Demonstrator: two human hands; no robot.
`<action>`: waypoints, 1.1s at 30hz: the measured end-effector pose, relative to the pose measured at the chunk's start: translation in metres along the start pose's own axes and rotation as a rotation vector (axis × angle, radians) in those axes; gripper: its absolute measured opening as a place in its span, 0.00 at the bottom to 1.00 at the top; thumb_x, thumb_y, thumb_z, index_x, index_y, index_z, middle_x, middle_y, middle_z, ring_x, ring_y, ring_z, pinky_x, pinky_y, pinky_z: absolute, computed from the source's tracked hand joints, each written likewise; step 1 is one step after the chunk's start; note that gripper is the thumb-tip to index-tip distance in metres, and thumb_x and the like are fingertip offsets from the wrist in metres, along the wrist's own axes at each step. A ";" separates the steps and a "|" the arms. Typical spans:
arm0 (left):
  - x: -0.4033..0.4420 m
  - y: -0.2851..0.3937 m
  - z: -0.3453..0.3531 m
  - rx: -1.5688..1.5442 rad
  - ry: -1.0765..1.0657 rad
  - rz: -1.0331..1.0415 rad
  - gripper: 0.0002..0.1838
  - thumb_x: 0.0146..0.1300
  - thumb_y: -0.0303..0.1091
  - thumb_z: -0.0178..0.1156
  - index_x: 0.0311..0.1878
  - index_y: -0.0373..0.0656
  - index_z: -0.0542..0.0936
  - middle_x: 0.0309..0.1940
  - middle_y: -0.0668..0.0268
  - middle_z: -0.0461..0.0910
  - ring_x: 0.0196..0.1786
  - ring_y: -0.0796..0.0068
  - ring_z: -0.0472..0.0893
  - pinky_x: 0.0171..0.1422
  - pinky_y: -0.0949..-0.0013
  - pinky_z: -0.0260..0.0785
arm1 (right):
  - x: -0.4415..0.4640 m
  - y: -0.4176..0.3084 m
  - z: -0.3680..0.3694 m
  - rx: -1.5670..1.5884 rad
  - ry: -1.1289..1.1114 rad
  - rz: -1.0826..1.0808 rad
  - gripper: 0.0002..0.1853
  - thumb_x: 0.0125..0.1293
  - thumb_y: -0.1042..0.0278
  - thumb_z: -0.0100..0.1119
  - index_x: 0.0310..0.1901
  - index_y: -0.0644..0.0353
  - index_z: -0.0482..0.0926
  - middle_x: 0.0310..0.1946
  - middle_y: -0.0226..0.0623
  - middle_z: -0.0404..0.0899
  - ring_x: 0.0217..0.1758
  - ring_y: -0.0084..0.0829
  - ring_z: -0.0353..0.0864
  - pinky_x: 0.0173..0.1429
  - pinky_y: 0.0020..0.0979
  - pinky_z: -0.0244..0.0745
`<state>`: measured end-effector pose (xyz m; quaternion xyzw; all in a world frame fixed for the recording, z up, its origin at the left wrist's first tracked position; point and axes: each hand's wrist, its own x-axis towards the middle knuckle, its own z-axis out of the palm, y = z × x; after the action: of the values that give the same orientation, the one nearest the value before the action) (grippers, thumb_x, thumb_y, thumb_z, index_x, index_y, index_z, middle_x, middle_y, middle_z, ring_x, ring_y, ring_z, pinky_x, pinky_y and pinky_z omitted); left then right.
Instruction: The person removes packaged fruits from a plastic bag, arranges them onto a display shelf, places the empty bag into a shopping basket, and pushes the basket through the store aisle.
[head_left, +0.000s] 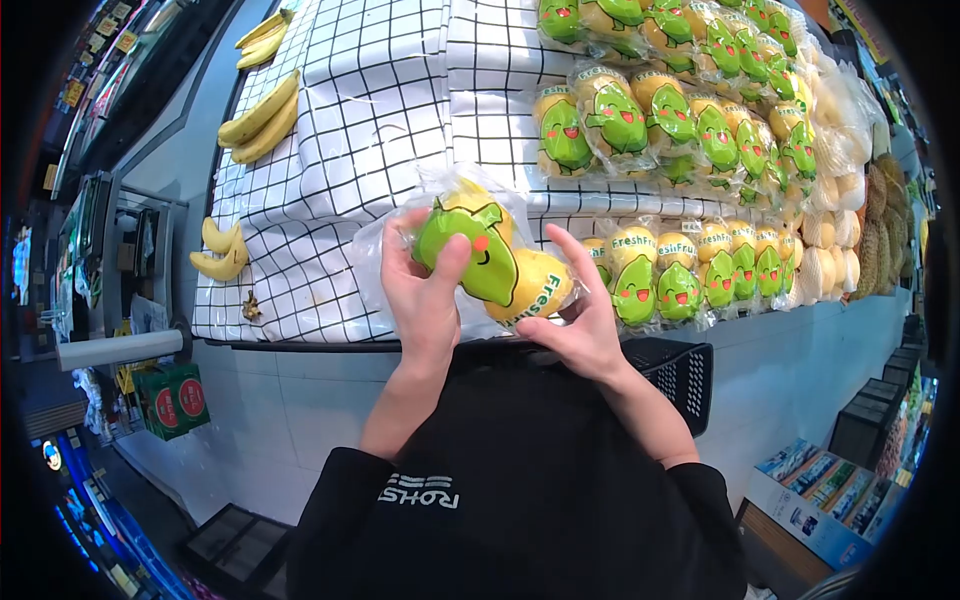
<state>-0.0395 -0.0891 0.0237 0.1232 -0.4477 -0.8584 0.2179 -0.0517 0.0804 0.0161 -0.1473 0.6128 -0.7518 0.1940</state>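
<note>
A clear plastic bag of yellow fruit (535, 280), perhaps mangoes, is held between my two hands, tilted above the front edge of the display table. Its print shows a smiling green cartoon fruit and "Fresh" lettering. My left hand (425, 290) grips the upper left end, thumb across the green print. At the lower right end, my right hand (583, 325) has its thumb beneath and its fingers curved around the side; the index finger points up, apart from the bag. Loose plastic sticks out around the top and left of the fruit.
Rows of similar bagged fruit (635, 285) line the right side of the checked cloth (365, 160). Pale netted fruit (825, 235) sits farther right. Bananas (262, 120) lie along the left edge. A black basket (690, 375) stands below the front edge.
</note>
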 end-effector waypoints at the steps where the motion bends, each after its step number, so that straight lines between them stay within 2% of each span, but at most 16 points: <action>1: -0.002 0.001 0.000 0.098 -0.035 0.018 0.25 0.63 0.38 0.69 0.56 0.38 0.69 0.47 0.62 0.79 0.50 0.76 0.79 0.55 0.71 0.72 | 0.000 -0.001 0.000 0.100 0.036 -0.027 0.49 0.57 0.75 0.73 0.74 0.65 0.50 0.60 0.44 0.71 0.59 0.32 0.77 0.64 0.36 0.73; 2: -0.002 0.002 -0.003 0.103 -0.041 0.013 0.25 0.63 0.38 0.69 0.56 0.38 0.69 0.47 0.62 0.79 0.50 0.76 0.79 0.55 0.71 0.72 | -0.001 -0.002 0.000 0.202 0.072 -0.054 0.48 0.57 0.76 0.72 0.74 0.64 0.50 0.60 0.44 0.71 0.60 0.32 0.76 0.65 0.36 0.73; 4: 0.000 0.008 -0.014 0.009 -0.155 -0.023 0.28 0.67 0.51 0.63 0.56 0.37 0.68 0.49 0.59 0.79 0.50 0.73 0.80 0.55 0.70 0.73 | 0.003 -0.009 -0.007 0.315 0.099 -0.136 0.42 0.62 0.78 0.66 0.73 0.65 0.51 0.59 0.43 0.72 0.62 0.31 0.74 0.67 0.35 0.70; 5: 0.000 0.008 -0.015 0.204 -0.198 0.031 0.38 0.68 0.63 0.53 0.62 0.33 0.67 0.52 0.55 0.79 0.52 0.70 0.81 0.55 0.70 0.74 | 0.006 -0.011 -0.012 0.326 0.133 -0.166 0.40 0.64 0.75 0.65 0.72 0.66 0.52 0.59 0.43 0.72 0.62 0.31 0.74 0.66 0.34 0.70; 6: -0.002 0.011 -0.017 0.209 -0.211 0.022 0.38 0.68 0.63 0.53 0.62 0.33 0.67 0.52 0.55 0.79 0.52 0.70 0.81 0.55 0.70 0.74 | 0.008 -0.014 -0.017 0.336 0.168 -0.195 0.38 0.66 0.73 0.63 0.72 0.67 0.53 0.59 0.43 0.72 0.62 0.30 0.74 0.66 0.33 0.69; 9: -0.005 0.010 -0.025 -0.015 -0.521 -0.238 0.51 0.67 0.69 0.48 0.71 0.26 0.58 0.56 0.49 0.77 0.55 0.66 0.82 0.52 0.70 0.77 | 0.011 -0.030 -0.035 0.239 0.213 -0.153 0.31 0.69 0.65 0.61 0.68 0.70 0.61 0.58 0.42 0.76 0.59 0.27 0.75 0.64 0.29 0.69; 12: -0.007 -0.001 -0.029 0.156 -0.626 -0.433 0.52 0.65 0.71 0.49 0.71 0.26 0.58 0.56 0.50 0.77 0.55 0.65 0.82 0.52 0.70 0.78 | 0.018 -0.050 -0.049 0.097 0.190 0.000 0.23 0.66 0.63 0.65 0.58 0.69 0.76 0.49 0.37 0.82 0.52 0.23 0.79 0.58 0.26 0.73; 13: -0.011 -0.004 -0.027 0.125 -0.652 -0.540 0.52 0.65 0.70 0.52 0.71 0.27 0.58 0.56 0.53 0.77 0.56 0.67 0.81 0.55 0.72 0.76 | 0.019 -0.055 -0.051 0.103 0.212 -0.004 0.23 0.66 0.63 0.65 0.58 0.69 0.76 0.49 0.37 0.82 0.52 0.23 0.79 0.58 0.26 0.73; 16: -0.020 -0.015 -0.008 0.143 -0.712 -0.550 0.49 0.65 0.65 0.58 0.71 0.28 0.59 0.56 0.56 0.77 0.57 0.70 0.79 0.58 0.71 0.73 | 0.019 -0.069 -0.051 -0.114 0.083 0.123 0.22 0.63 0.59 0.69 0.50 0.70 0.81 0.42 0.37 0.85 0.45 0.23 0.82 0.50 0.26 0.78; 17: -0.021 -0.023 -0.007 0.182 -0.713 -0.531 0.41 0.66 0.55 0.62 0.68 0.29 0.63 0.57 0.58 0.77 0.58 0.71 0.78 0.60 0.69 0.72 | 0.018 -0.071 -0.049 -0.154 0.085 0.158 0.24 0.62 0.56 0.70 0.50 0.70 0.81 0.42 0.38 0.85 0.44 0.24 0.83 0.49 0.27 0.78; 21: -0.028 -0.017 0.013 0.393 -0.789 -0.530 0.28 0.68 0.43 0.61 0.62 0.31 0.69 0.54 0.59 0.79 0.55 0.70 0.79 0.61 0.67 0.72 | 0.014 -0.070 -0.051 -0.384 0.104 0.127 0.25 0.62 0.55 0.70 0.52 0.69 0.80 0.40 0.38 0.85 0.44 0.23 0.82 0.49 0.27 0.77; 23: -0.030 -0.019 0.013 0.364 -0.772 -0.531 0.28 0.69 0.44 0.60 0.62 0.31 0.69 0.53 0.58 0.79 0.54 0.70 0.80 0.60 0.67 0.72 | 0.009 -0.064 -0.058 -0.373 0.120 0.049 0.25 0.64 0.57 0.69 0.55 0.67 0.79 0.39 0.38 0.85 0.44 0.22 0.82 0.49 0.27 0.77; 27: -0.041 -0.030 0.034 0.196 -0.505 -0.398 0.29 0.72 0.51 0.54 0.60 0.31 0.71 0.49 0.57 0.80 0.50 0.69 0.81 0.55 0.67 0.74 | -0.013 -0.061 -0.074 -0.339 0.122 -0.026 0.38 0.65 0.62 0.67 0.73 0.59 0.59 0.55 0.44 0.79 0.45 0.26 0.83 0.48 0.29 0.81; 30: -0.039 -0.037 0.049 0.226 -0.416 -0.312 0.29 0.73 0.52 0.53 0.59 0.31 0.72 0.48 0.58 0.80 0.49 0.70 0.81 0.54 0.67 0.74 | -0.037 -0.066 -0.085 -0.299 0.010 0.031 0.45 0.61 0.60 0.71 0.75 0.57 0.55 0.61 0.47 0.75 0.48 0.30 0.83 0.49 0.30 0.82; 32: -0.034 -0.041 0.065 0.293 -0.388 -0.253 0.29 0.73 0.52 0.53 0.58 0.31 0.72 0.48 0.59 0.80 0.48 0.71 0.81 0.53 0.67 0.74 | -0.050 -0.064 -0.094 -0.450 -0.088 -0.168 0.49 0.57 0.58 0.74 0.76 0.57 0.54 0.66 0.49 0.69 0.54 0.34 0.80 0.49 0.30 0.82; 33: -0.033 -0.041 0.076 0.362 -0.411 -0.195 0.28 0.73 0.53 0.53 0.57 0.31 0.73 0.47 0.59 0.80 0.48 0.72 0.81 0.53 0.68 0.73 | -0.052 -0.060 -0.097 -0.493 -0.071 -0.270 0.51 0.55 0.57 0.76 0.75 0.60 0.55 0.70 0.52 0.63 0.63 0.41 0.76 0.58 0.34 0.79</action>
<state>-0.0520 0.0020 0.0335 0.0259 -0.6144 -0.7884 0.0133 -0.0569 0.1991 0.0560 -0.2965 0.7448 -0.5935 0.0719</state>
